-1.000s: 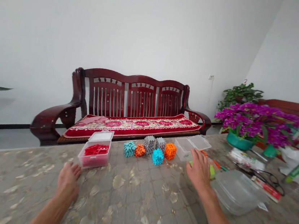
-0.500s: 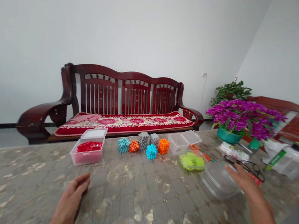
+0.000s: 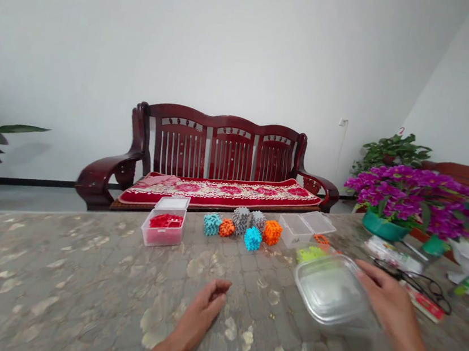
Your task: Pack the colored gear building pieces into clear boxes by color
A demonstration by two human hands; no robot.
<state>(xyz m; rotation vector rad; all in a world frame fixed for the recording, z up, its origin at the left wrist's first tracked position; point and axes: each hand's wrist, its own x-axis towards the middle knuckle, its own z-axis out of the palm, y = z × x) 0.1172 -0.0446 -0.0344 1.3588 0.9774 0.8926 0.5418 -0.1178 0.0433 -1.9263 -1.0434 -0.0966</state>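
Observation:
At the right, my right hand grips a clear plastic container by its right edge. The container is tilted, raised off the table, and partly covers a heap of lime-green pieces. Nearer the middle, my left hand is low over the tabletop, its fingers loosely bent and a little apart, with nothing in them. Beyond it lie knobbly built blocks: a bright blue one, an orange one, a teal one and grey ones.
A box of red pieces stands open at the left. A clear hinged box is behind the green pieces. Glasses, a red-and-white packet and purple flowers are on the right. A wooden bench stands beyond the table.
My right hand has lifted and tilted the clear container, which lay on the table. My left hand has moved right, towards it. The view has turned left.

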